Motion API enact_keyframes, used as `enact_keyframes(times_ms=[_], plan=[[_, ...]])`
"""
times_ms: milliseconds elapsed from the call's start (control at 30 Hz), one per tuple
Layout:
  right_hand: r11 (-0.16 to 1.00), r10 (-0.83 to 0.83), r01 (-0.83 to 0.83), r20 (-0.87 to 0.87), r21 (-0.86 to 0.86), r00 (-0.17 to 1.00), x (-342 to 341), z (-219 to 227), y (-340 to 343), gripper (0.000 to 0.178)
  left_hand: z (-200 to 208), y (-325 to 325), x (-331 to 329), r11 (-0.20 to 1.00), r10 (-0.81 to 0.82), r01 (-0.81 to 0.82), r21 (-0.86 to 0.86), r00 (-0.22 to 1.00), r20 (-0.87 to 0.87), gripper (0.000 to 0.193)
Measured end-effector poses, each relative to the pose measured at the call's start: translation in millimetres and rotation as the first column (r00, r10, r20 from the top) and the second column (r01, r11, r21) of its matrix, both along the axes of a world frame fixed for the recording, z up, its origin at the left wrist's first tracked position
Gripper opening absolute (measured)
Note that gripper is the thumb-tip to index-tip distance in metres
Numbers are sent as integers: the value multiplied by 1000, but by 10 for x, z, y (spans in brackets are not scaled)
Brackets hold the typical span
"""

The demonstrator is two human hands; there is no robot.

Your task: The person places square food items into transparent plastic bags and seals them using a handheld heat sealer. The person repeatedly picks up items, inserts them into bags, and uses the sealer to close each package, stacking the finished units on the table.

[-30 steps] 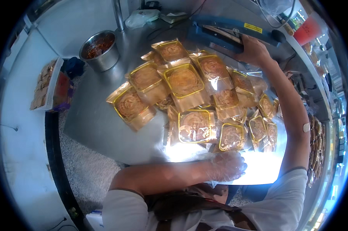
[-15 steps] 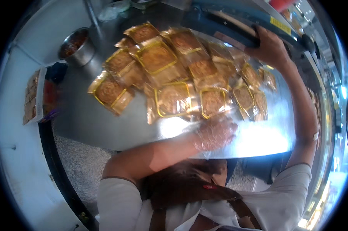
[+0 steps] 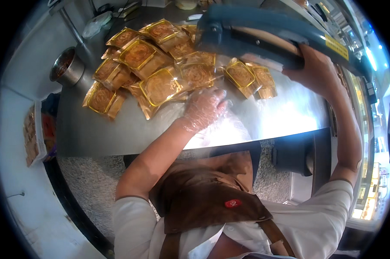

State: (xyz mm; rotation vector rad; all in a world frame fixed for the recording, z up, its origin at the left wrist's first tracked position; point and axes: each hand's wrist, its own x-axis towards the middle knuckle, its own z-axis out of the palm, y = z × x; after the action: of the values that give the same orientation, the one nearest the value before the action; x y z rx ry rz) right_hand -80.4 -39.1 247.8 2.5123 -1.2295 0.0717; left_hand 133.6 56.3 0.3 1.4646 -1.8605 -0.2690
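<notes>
My left hand (image 3: 205,108), in a clear plastic glove, is at the near edge of a pile of bagged round pastries (image 3: 159,87) that look like mooncakes in gold trays. Its fingers are curled, close to one bagged pastry (image 3: 198,74); what they hold, if anything, is hidden. My bare right hand (image 3: 313,71) is wrapped around the dark end of the arm of a long blue bag sealer (image 3: 238,26). Two bagged pastries (image 3: 241,74) lie apart from the pile, below the sealer.
The pastries lie on a shiny metal table (image 3: 95,138). A steel pot (image 3: 67,67) with reddish-brown contents stands at its left. Beyond the left edge is a white basket (image 3: 40,131) of packed items. A crumpled clear bag (image 3: 96,25) lies at the back.
My left hand has moved away from me, up to the pastries. Several pastries at the right of the pile have shifted or are no longer visible there. The whole view has also shifted.
</notes>
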Motion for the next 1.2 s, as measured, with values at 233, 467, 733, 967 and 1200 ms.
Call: enact_keyframes(times_ms=[233, 467, 733, 967, 1200], plan=[[949, -33, 29, 7, 312, 999, -729, -357, 472, 60, -18, 269, 117, 962, 231, -227, 154, 973, -7, 33], [900, 159, -159, 34, 405, 987, -827, -833, 744, 68, -31, 585, 239, 984, 174, -173, 31, 938, -299, 28], [856, 199, -211, 75, 473, 977, -791, -1229, 619, 61, -41, 482, 390, 968, 237, -240, -78, 971, -38, 21], [839, 228, -312, 233, 445, 945, -465, -1412, 402, 62, -143, 245, 603, 965, 248, -253, -64, 965, -81, 24], [873, 246, -326, 251, 363, 936, -251, -1604, 254, 48, -241, 334, 549, 900, 392, -432, -60, 863, -318, 25]])
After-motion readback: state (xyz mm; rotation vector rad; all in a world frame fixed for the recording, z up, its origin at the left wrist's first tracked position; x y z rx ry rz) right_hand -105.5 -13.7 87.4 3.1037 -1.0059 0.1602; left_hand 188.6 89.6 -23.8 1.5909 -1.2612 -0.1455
